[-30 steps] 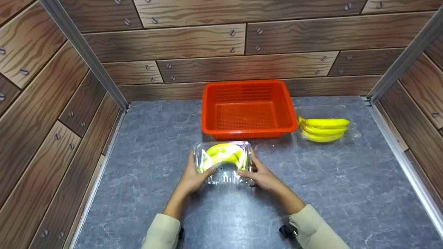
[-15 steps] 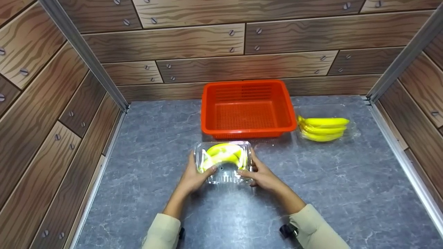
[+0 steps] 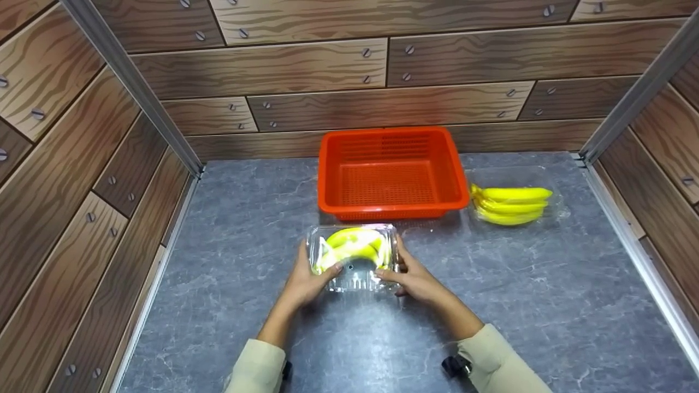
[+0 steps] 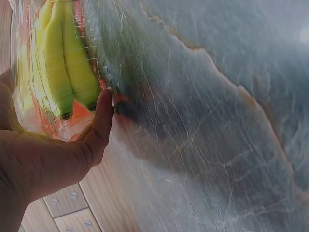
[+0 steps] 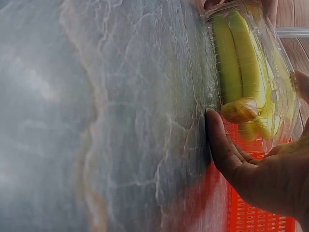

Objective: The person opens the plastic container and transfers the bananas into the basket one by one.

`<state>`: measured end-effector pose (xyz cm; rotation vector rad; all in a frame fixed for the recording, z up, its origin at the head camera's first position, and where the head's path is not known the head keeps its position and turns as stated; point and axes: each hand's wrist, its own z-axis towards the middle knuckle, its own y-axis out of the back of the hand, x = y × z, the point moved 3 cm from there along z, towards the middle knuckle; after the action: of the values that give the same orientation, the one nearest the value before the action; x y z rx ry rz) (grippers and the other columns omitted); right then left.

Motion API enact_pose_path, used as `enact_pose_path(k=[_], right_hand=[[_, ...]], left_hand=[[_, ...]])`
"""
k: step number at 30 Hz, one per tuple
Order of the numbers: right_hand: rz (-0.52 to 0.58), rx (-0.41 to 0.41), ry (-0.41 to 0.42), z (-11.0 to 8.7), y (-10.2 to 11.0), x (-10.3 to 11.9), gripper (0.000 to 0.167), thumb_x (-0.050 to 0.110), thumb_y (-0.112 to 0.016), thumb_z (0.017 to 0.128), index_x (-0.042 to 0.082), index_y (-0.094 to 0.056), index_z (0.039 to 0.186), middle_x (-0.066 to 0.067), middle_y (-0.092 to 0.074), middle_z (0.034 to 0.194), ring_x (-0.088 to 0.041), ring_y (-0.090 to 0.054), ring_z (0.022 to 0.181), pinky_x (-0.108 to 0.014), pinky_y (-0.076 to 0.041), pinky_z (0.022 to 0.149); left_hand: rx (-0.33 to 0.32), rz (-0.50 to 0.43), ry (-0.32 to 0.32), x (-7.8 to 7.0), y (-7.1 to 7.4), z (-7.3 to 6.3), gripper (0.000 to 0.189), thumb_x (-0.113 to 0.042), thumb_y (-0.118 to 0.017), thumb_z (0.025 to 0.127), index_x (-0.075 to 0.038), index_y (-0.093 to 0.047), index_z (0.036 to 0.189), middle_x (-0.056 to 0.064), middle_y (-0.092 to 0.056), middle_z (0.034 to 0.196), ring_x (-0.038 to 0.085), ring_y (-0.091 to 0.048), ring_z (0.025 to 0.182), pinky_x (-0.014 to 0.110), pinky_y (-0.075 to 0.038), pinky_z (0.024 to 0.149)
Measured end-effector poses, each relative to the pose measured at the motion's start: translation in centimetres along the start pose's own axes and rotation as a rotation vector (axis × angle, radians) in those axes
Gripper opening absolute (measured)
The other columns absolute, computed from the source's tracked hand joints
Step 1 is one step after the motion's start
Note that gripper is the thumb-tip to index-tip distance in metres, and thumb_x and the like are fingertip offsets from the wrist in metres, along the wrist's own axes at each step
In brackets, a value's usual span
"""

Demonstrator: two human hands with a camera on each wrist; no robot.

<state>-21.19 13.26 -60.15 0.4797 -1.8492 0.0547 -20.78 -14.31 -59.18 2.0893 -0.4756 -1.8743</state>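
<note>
A clear plastic clamshell box with yellow bananas inside is gripped between both hands in front of the basket. My left hand holds its left side, thumb over the lid. On the opposite side my right hand grips it the same way, thumb on top. In the left wrist view the bananas show through the wall, and the left hand's fingertips reach the lower edge. The right wrist view shows the right hand with fingertips at the box's bottom edge, near the banana stems.
An orange-red plastic basket stands at the back middle, just beyond the box. Right of it lies a second clear box holding bananas. Wood-patterned walls and metal rails enclose the grey marbled table.
</note>
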Motion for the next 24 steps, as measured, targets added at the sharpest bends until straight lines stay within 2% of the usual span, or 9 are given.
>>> enact_pose_path(k=[4, 11, 14, 18, 21, 24], right_hand=[[-0.002, 0.007, -0.004, 0.1, 0.0, -0.1, 0.119, 0.044, -0.083, 0.090, 0.035, 0.003, 0.173, -0.040, -0.035, 0.162, -0.030, -0.068, 0.099, -0.040, -0.065, 0.070], [0.015, 0.012, -0.008, 0.1, -0.1, -0.2, 0.119, 0.043, -0.084, 0.091, 0.035, 0.002, 0.173, -0.040, -0.036, 0.161, -0.028, -0.069, 0.092, -0.039, -0.065, 0.069], [0.007, 0.013, -0.002, 0.0, 0.0, -0.1, 0.119, 0.043, -0.083, 0.091, 0.033, 0.003, 0.173, -0.041, -0.033, 0.163, -0.030, -0.068, 0.099, -0.039, -0.065, 0.071], [0.003, 0.014, 0.002, 0.0, 0.0, 0.0, 0.119, 0.043, -0.082, 0.092, 0.031, 0.004, 0.173, -0.040, -0.028, 0.167, -0.037, -0.064, 0.119, -0.041, -0.066, 0.075], [0.009, 0.010, -0.009, 0.1, 0.0, 0.0, 0.118, 0.045, -0.082, 0.092, 0.033, 0.002, 0.173, -0.036, -0.029, 0.167, -0.039, -0.057, 0.131, -0.041, -0.065, 0.077], [0.011, 0.004, -0.014, 0.1, 0.1, 0.0, 0.117, 0.045, -0.082, 0.092, 0.035, 0.001, 0.173, -0.034, -0.031, 0.167, -0.039, -0.055, 0.134, -0.041, -0.065, 0.076]], left_hand=[[-0.005, -0.001, -0.001, 0.0, 0.0, -0.1, 0.115, -0.042, -0.084, 0.088, -0.003, -0.014, 0.170, 0.031, -0.032, 0.171, 0.049, -0.034, 0.159, 0.062, -0.027, 0.132], [-0.016, -0.010, -0.003, 0.3, -0.1, -0.1, 0.114, -0.041, -0.085, 0.088, -0.003, -0.015, 0.170, 0.031, -0.031, 0.172, 0.051, -0.033, 0.159, 0.064, -0.026, 0.132], [-0.025, 0.001, 0.033, 0.5, -0.1, -0.2, 0.116, -0.044, -0.084, 0.088, -0.003, -0.014, 0.170, 0.030, -0.027, 0.174, 0.051, -0.030, 0.160, 0.065, -0.025, 0.132], [-0.036, 0.002, 0.084, 0.7, -0.3, -0.3, 0.120, -0.051, -0.084, 0.087, -0.006, -0.013, 0.172, 0.027, -0.022, 0.176, 0.050, -0.026, 0.162, 0.065, -0.023, 0.133], [-0.046, -0.008, 0.103, 0.9, -0.4, -0.4, 0.120, -0.053, -0.085, 0.086, -0.010, -0.013, 0.173, 0.025, -0.022, 0.177, 0.049, -0.024, 0.163, 0.065, -0.022, 0.133], [-0.058, -0.023, 0.104, 1.0, -0.5, -0.5, 0.119, -0.053, -0.085, 0.086, -0.012, -0.014, 0.173, 0.025, -0.022, 0.177, 0.050, -0.023, 0.163, 0.066, -0.021, 0.132]])
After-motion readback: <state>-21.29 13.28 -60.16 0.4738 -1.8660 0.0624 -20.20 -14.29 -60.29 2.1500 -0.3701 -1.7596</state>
